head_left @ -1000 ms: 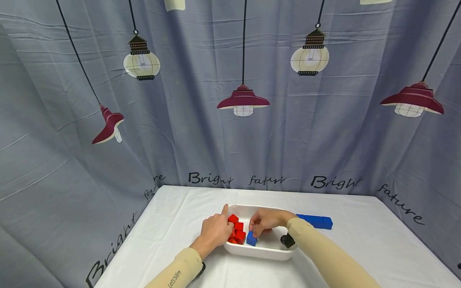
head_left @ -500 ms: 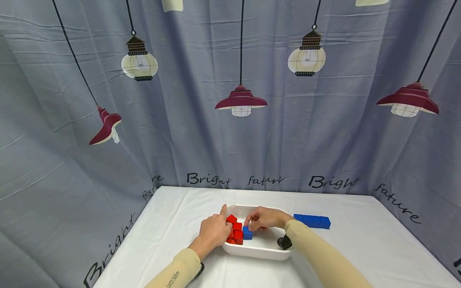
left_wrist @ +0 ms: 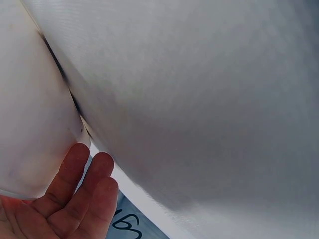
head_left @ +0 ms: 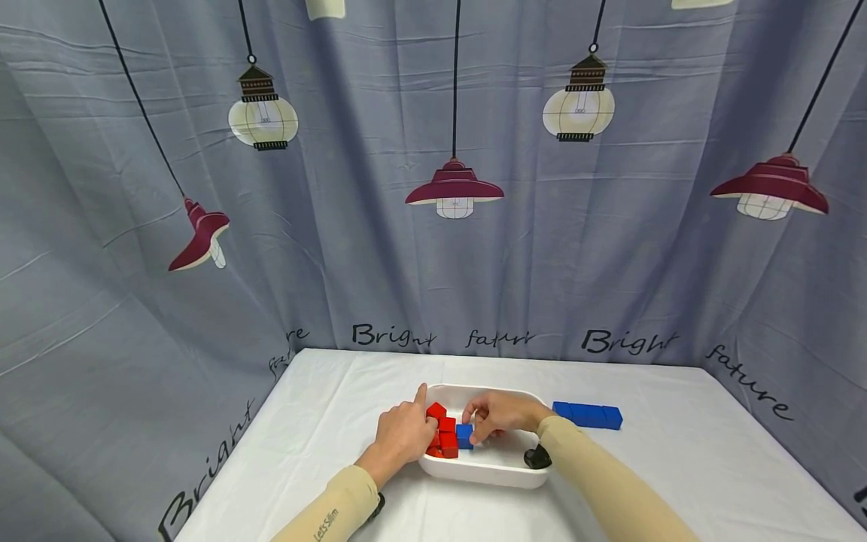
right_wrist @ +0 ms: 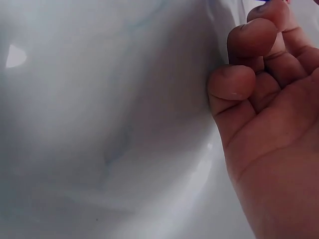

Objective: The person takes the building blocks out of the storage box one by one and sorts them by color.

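A white tray (head_left: 482, 476) lies on the table, with several red blocks (head_left: 448, 444) clustered at its left end. One blue block (head_left: 463, 436) stands in it, right up against the red ones. My left hand (head_left: 403, 433) grips the tray's left wall, index finger along the rim and thumb over the inside. From the left wrist, its other fingers (left_wrist: 94, 199) show against the tray's outer side. Reaching into the tray, my right hand (head_left: 504, 412) holds the blue block between thumb and index finger. Its remaining fingers (right_wrist: 251, 40) are curled in the right wrist view.
A row of blue blocks (head_left: 588, 415) lies on the white-covered table (head_left: 366, 376) behind and right of the tray. A black wrist camera (head_left: 538, 457) on the right wrist overlaps the tray's right end. A grey-blue curtain (head_left: 366, 263) hangs behind.
My right hand has moved the blue block left and back, against the red blocks; over the last half second it barely shifts. My left hand keeps its place on the tray.
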A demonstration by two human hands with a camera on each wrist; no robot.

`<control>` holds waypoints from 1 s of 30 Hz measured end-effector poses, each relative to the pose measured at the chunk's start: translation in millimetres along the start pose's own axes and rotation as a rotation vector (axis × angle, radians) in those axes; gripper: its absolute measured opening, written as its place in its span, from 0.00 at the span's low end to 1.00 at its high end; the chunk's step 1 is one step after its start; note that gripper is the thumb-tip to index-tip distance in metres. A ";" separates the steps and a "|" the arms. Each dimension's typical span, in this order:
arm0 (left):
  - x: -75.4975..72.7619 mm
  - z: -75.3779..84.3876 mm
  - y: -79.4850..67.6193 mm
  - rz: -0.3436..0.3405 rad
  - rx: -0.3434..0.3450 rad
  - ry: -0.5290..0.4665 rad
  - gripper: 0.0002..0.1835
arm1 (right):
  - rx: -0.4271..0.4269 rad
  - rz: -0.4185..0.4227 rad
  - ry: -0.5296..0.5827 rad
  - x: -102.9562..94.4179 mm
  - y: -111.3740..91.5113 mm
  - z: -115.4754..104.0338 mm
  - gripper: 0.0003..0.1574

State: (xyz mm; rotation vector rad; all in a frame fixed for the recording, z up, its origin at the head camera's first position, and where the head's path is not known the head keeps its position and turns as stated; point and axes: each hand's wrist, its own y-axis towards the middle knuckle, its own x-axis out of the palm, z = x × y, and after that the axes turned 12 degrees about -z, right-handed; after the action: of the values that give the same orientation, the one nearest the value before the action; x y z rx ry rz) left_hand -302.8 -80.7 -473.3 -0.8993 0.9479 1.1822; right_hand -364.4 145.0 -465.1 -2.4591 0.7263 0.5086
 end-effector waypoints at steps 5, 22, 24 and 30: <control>-1.4 1.0 0.5 -0.005 -0.006 -0.002 0.38 | -0.010 -0.002 0.008 -1.2 -0.9 -0.7 0.16; -2.1 2.0 -0.5 -0.015 -0.014 -0.005 0.37 | 0.030 0.071 -0.030 -3.7 1.0 -4.9 0.13; -1.8 2.0 -0.5 -0.013 -0.016 -0.004 0.37 | 0.028 0.071 -0.036 -4.3 0.3 -5.8 0.13; -1.7 2.1 -0.4 -0.011 -0.019 0.012 0.37 | 0.031 0.072 -0.072 -9.5 -6.5 -13.1 0.12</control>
State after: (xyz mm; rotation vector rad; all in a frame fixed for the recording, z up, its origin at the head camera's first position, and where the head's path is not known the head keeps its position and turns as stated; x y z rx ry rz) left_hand -302.4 -79.4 -470.9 -0.9265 0.9421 1.1792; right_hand -365.5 145.9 -447.7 -2.3800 0.7893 0.6059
